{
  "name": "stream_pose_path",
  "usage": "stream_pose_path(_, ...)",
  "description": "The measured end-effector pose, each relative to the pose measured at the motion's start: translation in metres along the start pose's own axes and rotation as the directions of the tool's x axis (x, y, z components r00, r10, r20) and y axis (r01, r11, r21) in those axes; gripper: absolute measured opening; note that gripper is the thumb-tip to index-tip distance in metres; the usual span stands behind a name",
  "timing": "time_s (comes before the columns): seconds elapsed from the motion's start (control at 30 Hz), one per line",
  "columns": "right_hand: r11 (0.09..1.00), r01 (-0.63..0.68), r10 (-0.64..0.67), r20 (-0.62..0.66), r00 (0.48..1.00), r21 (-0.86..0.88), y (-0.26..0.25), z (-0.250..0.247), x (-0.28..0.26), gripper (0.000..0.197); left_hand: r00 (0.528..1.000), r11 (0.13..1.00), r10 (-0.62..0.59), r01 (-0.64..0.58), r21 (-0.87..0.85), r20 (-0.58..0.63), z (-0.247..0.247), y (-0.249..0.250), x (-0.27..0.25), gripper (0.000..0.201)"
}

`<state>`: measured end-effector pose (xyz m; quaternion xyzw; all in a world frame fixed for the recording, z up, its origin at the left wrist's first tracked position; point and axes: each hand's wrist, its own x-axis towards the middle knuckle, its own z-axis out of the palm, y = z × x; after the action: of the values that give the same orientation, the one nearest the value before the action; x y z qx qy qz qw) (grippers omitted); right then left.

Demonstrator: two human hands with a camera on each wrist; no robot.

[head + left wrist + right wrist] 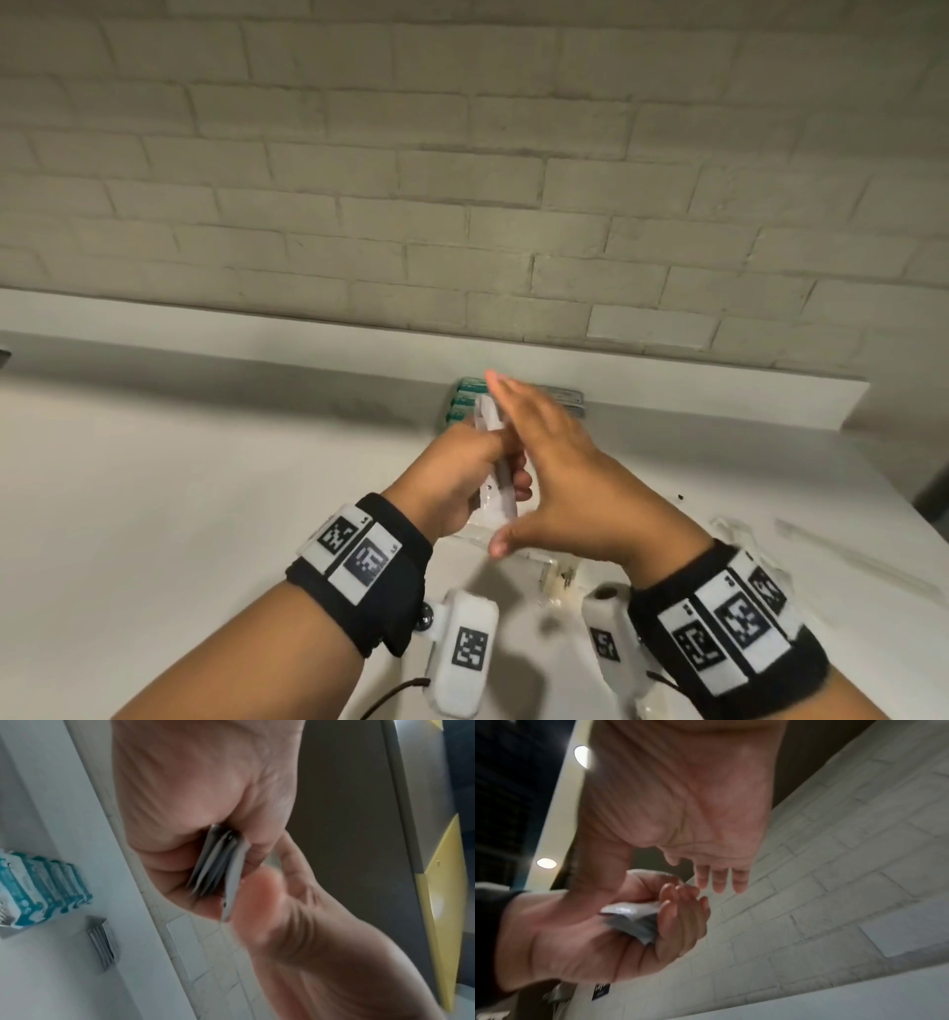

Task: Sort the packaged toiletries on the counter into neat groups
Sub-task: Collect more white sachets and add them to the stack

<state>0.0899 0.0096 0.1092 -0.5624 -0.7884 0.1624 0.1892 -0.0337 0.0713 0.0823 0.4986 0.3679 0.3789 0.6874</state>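
L hand [462, 478] grips a stack of white packets [495, 462], fingers curled round it. R hand [560, 462] flat-open just beside, holding nothing.

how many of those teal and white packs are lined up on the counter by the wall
4 teal packs show in the left wrist view, standing side by side in one row near the wall. In the head view the right hand covers part of the row, so more may be hidden.

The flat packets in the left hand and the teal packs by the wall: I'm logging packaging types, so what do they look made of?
The flat packets, gripped by the left hand, look like thin white paper or plastic sachets with sharp flat edges; blur leaves it open. The teal packs look like soft glossy printed plastic wrap with rounded, puffy corners.
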Motion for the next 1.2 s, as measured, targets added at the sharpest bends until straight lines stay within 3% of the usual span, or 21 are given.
stream_pose_path(0.07, 0.996, 0.069, -0.069, 0.006, 0.998, -0.062, -0.003, 0.001, 0.003, 0.133, 0.999, 0.999, -0.014, 0.012, 0.052, 0.041, 0.004, -0.002, -0.002, 0.019)
stream_pose_path(0.17, 0.996, 0.082, -0.086, -0.113, 0.990, -0.046, 0.001, 0.005, 0.005, 0.122, 0.996, 0.997, -0.074, 0.073, 0.020, 0.059, 0.005, -0.004, -0.005, 0.023)
stream_pose_path(0.33, 0.985, 0.118, -0.133, -0.122, 0.984, -0.124, 0.008, 0.013, 0.008, 0.121, 0.991, 0.991, -0.131, 0.131, -0.014, 0.027, 0.007, -0.008, -0.006, 0.020)
stream_pose_path(0.4, 0.999, 0.047, -0.046, -0.091, 0.995, 0.009, 0.013, 0.013, 0.007, 0.128, 0.994, 0.988, -0.105, 0.104, -0.113, -0.001, 0.010, -0.009, -0.003, 0.017)
stream_pose_path(0.47, 0.949, -0.082, 0.101, -0.045, 0.994, 0.306, 0.022, 0.012, 0.009, 0.127, 0.998, 0.959, -0.030, 0.013, -0.284, -0.058, 0.010, -0.008, 0.004, 0.015)
stream_pose_path(0.53, 0.784, -0.205, 0.248, 0.007, 0.969, 0.585, 0.032, 0.012, 0.010, 0.086, 0.990, 0.915, 0.051, -0.100, -0.391, -0.133, 0.007, -0.009, 0.015, 0.012)
stream_pose_path(0.6, 0.484, -0.320, 0.348, 0.157, 0.924, 0.815, 0.040, 0.016, 0.014, 0.033, 0.980, 0.893, 0.091, -0.158, -0.421, -0.175, 0.009, -0.012, 0.026, 0.011)
stream_pose_path(0.63, 0.325, -0.338, 0.356, 0.217, 0.909, 0.883, 0.044, 0.019, 0.017, 0.019, 0.979, 0.893, 0.097, -0.166, -0.419, -0.181, 0.012, -0.015, 0.033, 0.011)
stream_pose_path(0.7, 0.135, -0.307, 0.377, 0.238, 0.895, 0.942, 0.052, 0.025, 0.021, 0.012, 0.982, 0.904, 0.091, -0.152, -0.400, -0.167, 0.020, -0.026, 0.040, 0.012)
stream_pose_path(0.8, 0.026, -0.244, 0.459, 0.205, 0.865, 0.970, 0.074, 0.034, 0.034, 0.014, 0.986, 0.945, 0.059, -0.105, -0.311, -0.154, 0.028, -0.045, 0.059, 0.012)
stream_pose_path(0.93, 0.158, -0.335, 0.552, 0.198, 0.810, 0.929, 0.112, 0.035, 0.045, 0.006, 0.997, 0.989, -0.015, 0.003, -0.147, -0.081, 0.021, -0.056, 0.090, 0.008)
stream_pose_path(1.03, 0.351, -0.489, 0.636, 0.180, 0.750, 0.799, 0.157, 0.022, 0.065, 0.004, 0.993, 0.972, -0.014, 0.042, 0.233, -0.121, 0.008, -0.054, 0.128, 0.054)
stream_pose_path(1.1, 0.500, -0.611, 0.659, 0.188, 0.728, 0.614, 0.186, 0.017, 0.082, 0.008, 0.999, 0.800, 0.042, -0.021, 0.599, -0.021, 0.006, -0.042, 0.149, 0.063)
stream_pose_path(1.17, 0.618, -0.682, 0.651, 0.232, 0.723, 0.391, 0.206, 0.015, 0.098, 0.012, 0.986, 0.451, -0.005, -0.147, 0.880, 0.168, 0.010, -0.034, 0.168, 0.057)
stream_pose_path(1.2, 0.660, -0.688, 0.640, 0.253, 0.726, 0.302, 0.211, 0.016, 0.104, 0.016, 0.968, 0.295, -0.072, -0.209, 0.932, 0.240, 0.013, -0.032, 0.176, 0.051)
